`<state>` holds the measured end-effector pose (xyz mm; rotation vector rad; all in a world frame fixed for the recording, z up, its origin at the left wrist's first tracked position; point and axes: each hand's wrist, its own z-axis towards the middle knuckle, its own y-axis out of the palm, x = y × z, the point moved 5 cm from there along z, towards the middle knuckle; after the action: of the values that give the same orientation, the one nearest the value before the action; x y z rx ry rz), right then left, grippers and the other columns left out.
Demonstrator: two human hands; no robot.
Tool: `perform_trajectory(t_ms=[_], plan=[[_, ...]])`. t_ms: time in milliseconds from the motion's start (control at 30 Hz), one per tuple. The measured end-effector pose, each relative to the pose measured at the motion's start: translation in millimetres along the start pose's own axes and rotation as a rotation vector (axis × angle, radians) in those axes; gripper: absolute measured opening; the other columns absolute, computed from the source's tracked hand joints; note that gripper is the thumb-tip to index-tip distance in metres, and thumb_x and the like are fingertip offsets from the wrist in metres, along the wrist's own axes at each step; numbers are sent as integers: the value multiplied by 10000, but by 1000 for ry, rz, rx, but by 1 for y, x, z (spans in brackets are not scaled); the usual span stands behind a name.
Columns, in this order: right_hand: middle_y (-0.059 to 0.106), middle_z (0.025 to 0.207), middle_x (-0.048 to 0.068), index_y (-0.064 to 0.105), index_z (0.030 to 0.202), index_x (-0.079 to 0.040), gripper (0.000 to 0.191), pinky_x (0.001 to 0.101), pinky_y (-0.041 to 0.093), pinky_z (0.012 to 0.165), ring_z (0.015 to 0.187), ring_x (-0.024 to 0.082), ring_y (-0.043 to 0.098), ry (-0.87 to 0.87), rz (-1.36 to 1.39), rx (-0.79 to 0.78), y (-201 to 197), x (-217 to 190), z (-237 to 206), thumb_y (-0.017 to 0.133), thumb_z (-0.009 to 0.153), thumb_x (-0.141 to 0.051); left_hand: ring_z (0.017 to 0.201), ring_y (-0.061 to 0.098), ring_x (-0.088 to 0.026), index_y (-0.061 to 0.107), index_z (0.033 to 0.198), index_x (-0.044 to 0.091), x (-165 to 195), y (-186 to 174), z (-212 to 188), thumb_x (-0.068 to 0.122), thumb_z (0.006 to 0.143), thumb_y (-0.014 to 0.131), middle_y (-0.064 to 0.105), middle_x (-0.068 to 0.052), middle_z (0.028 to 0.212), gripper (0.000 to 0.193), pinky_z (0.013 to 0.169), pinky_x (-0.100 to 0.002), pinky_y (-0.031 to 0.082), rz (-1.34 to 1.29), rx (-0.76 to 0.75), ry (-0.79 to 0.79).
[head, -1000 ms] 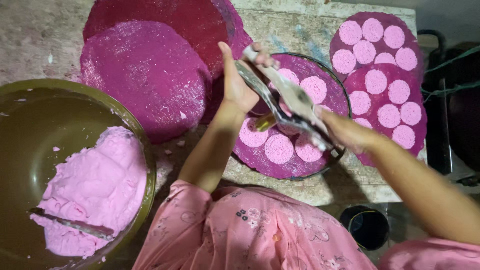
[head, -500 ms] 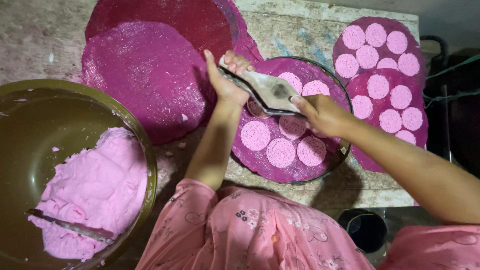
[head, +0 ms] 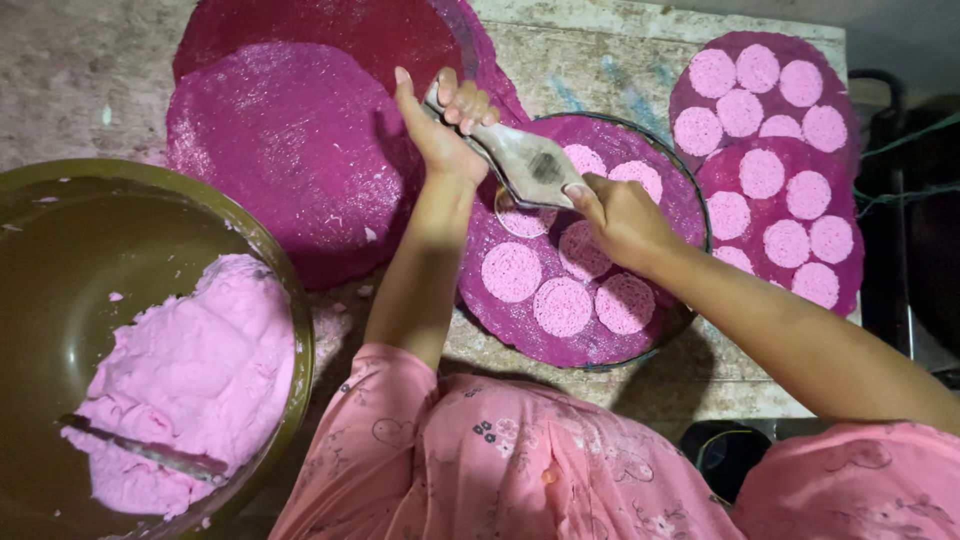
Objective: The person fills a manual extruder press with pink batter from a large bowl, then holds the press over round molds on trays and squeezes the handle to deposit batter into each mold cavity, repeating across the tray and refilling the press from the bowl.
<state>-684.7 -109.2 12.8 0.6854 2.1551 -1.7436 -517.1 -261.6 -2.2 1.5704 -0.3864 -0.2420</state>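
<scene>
I see my left hand (head: 440,135) closed on the narrow handle end of a flat metal scoop (head: 520,160) and my right hand (head: 620,215) pinching its wide end, probably to keep it level over the round magenta tray (head: 690,190) of pale pink discs (head: 563,306). The scoop hangs above the tray's eleven o'clock edge, its long axis running from ten to four o'clock, the broad end pointing toward four. A big bowl (head: 290,300) of pink dough (head: 190,380) sits at eight o'clock.

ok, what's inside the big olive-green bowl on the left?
The big olive-green bowl holds a mound of soft pink dough with a flat metal utensil lying partly sunk in it. The dough covers the bowl's bottom there, and the frame cuts off the bowl's left part.
</scene>
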Motion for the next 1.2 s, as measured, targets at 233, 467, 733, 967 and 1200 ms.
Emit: perform_trajectory(t_ms=[233,467,733,967,1200], plan=[[703,841,252,726,1125,-38,567,531,502,773,779,407,681,73,-117,-60,-21,41,-6,413,1043,-504,457,397,-123,446,609,188,-40,-6,-9,630,948,472,396,57,512,557,470,-305,363,-145,82,-53],[604,744,83,659,1276,-58,461,364,467,612,670,170,561,-120,145,113,-140,1,-55,508,1076,-445,951,710,-141,657,1141,150,-46,87,-27,407,711,877,722,-31,1070,548,799,-327,597,1311,-792,-355],[533,690,100,623,798,-12,628,431,456,608,639,309,567,-1032,-338,213,-165,-163,-150,716,761,-633,854,722,-201,728,1031,116,7,119,-154,356,793,818,756,-92,945,349,757,-354,559,2179,-1065,-334],[563,778,102,541,882,-51,493,448,466,653,735,338,625,-1006,156,-592,-59,-208,-184,530,1050,-514,741,723,-248,697,981,154,70,151,-298,315,758,759,735,-87,783,283,667,-395,549,2014,-1100,-561],[571,851,156,559,982,2,482,465,466,673,777,376,628,-1037,483,-802,-1,-240,-180,491,1117,-456,711,717,-217,679,998,134,186,124,-349,286,851,696,722,-82,764,213,644,-374,546,1927,-628,-637]])
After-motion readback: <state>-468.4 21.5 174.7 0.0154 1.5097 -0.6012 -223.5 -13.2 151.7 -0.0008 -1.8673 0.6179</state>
